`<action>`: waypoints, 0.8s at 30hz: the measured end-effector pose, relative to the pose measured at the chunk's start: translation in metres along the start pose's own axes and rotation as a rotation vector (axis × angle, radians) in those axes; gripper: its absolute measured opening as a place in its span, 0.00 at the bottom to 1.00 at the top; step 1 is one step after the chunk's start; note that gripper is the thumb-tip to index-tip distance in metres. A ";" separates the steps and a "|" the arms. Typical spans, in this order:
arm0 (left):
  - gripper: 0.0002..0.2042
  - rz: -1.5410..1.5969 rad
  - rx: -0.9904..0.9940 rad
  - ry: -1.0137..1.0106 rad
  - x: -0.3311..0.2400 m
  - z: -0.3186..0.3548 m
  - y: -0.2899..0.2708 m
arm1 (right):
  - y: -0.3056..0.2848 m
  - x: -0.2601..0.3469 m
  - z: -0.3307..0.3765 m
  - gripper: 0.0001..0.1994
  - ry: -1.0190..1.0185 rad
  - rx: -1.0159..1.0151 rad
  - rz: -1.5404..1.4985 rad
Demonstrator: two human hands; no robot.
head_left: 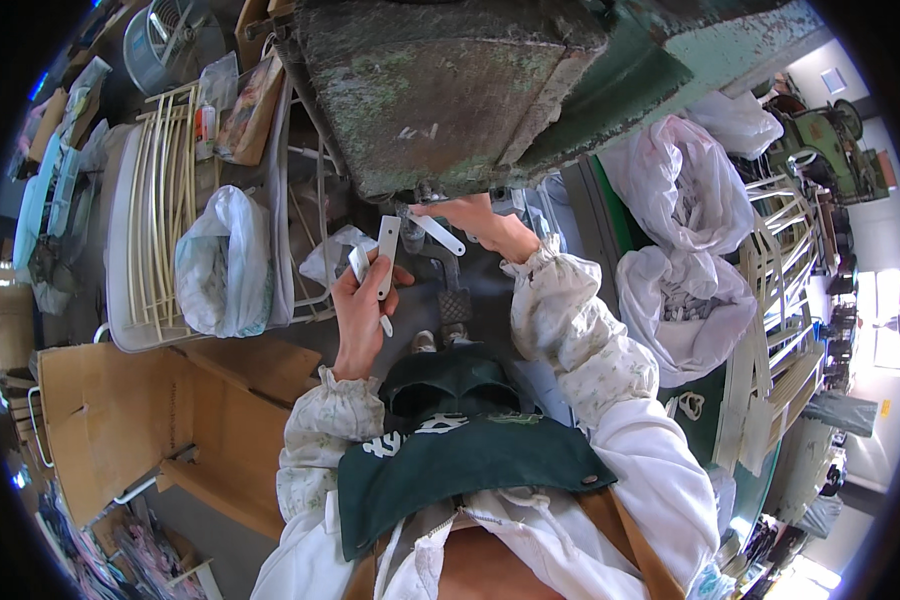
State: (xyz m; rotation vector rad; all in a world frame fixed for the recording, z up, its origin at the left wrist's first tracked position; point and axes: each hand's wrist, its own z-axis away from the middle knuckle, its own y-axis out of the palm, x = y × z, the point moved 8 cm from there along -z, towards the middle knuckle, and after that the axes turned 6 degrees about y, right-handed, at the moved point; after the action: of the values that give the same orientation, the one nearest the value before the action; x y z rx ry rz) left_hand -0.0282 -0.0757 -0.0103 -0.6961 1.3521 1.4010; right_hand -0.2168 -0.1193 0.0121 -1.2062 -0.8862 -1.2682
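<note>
My left hand [358,318] is closed round a few flat white strips [388,252] with small holes near their ends. They fan out between the fingers, one pointing up. My right hand [482,222] reaches in under the edge of a large, worn green machine [440,110], its fingertips partly hidden there. At those fingers another white strip [438,236] slants down to the right, a hole at its lower end. Both forearms wear pale flowered sleeve covers. Below the hands, a patterned foot pedal [455,305] shows near my shoes.
To the left, a white plastic bag [226,265] and long cream rods [160,220] lie on a table, with an open cardboard box [120,420] below. On the right, open white bags [685,300] hold small pale pieces, beside stacked cream frames [780,300].
</note>
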 end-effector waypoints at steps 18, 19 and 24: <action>0.11 -0.193 0.021 -0.017 -0.006 -0.023 0.019 | 0.007 -0.002 0.046 0.11 0.096 0.206 0.004; 0.11 -0.191 0.028 -0.011 -0.007 -0.023 0.017 | 0.003 -0.004 0.046 0.11 0.097 0.198 -0.011; 0.11 -0.197 -0.017 -0.013 -0.009 -0.012 0.010 | 0.001 0.009 0.060 0.13 0.138 0.200 0.069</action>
State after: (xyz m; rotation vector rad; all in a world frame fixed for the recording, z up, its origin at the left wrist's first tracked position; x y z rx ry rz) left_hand -0.0371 -0.0882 -0.0008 -0.8074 1.2275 1.2595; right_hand -0.2064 -0.0632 0.0320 -0.9720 -0.8421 -1.1629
